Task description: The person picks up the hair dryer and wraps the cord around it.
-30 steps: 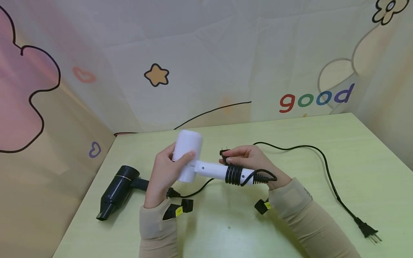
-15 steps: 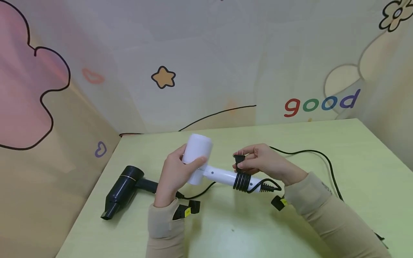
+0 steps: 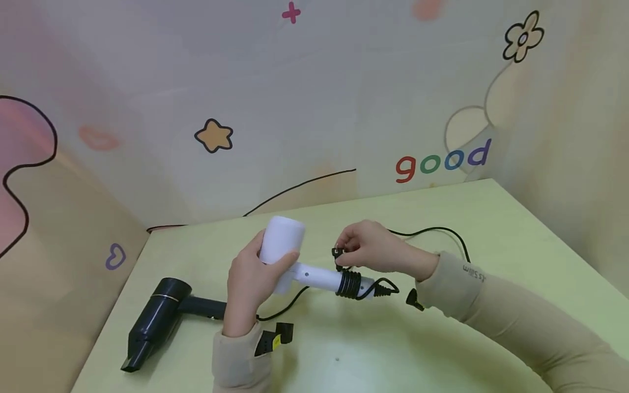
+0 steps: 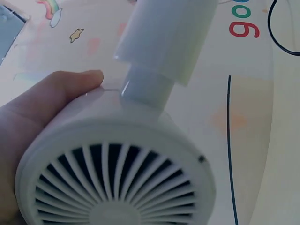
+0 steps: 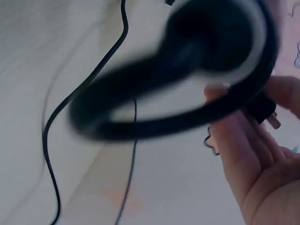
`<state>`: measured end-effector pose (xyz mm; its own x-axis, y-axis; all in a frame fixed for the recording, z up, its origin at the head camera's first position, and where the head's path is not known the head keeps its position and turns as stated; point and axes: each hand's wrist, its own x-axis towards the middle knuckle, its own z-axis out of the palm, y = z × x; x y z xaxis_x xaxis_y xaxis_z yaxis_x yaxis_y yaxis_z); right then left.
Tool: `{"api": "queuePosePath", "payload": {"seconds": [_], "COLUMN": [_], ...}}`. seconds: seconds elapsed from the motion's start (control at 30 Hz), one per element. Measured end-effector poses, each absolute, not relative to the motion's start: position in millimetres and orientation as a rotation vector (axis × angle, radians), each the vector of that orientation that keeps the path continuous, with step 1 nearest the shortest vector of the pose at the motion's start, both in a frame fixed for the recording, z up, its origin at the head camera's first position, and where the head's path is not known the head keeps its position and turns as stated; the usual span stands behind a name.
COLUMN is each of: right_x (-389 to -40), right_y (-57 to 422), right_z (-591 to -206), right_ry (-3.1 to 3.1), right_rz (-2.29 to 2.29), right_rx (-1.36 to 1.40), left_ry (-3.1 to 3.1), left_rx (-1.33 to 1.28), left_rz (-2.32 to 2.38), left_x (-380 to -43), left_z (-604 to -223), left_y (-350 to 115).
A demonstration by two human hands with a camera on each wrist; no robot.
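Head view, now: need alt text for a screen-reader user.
A person's left hand grips a white hair dryer by its barrel while the right hand pinches a black plug; black cord is wound around the dryer's handle. A dark hair dryer lies picture-left on the pale green table.

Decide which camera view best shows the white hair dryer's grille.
Left wrist view: the grille faces the camera up close, though cut off below. The head view shows the white hair dryer but not its grille; the right wrist view shows none.
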<state>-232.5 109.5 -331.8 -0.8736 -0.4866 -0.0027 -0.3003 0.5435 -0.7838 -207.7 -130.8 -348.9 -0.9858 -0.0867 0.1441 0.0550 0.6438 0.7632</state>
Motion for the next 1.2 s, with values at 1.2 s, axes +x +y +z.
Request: {"api": "queuePosePath", "payload": {"seconds": [1.2], "right_x": [-212], "right_y": [93], "right_z": [-394], "right_ry": [3.370], "right_rz": [-0.721], "right_rx": [-1.199], "left_ry": [-2.583], "left_rx": [0.062], "left_rz": [-1.042], "left_x": [-210], "left_z": [-362], "left_y": [-115]}}
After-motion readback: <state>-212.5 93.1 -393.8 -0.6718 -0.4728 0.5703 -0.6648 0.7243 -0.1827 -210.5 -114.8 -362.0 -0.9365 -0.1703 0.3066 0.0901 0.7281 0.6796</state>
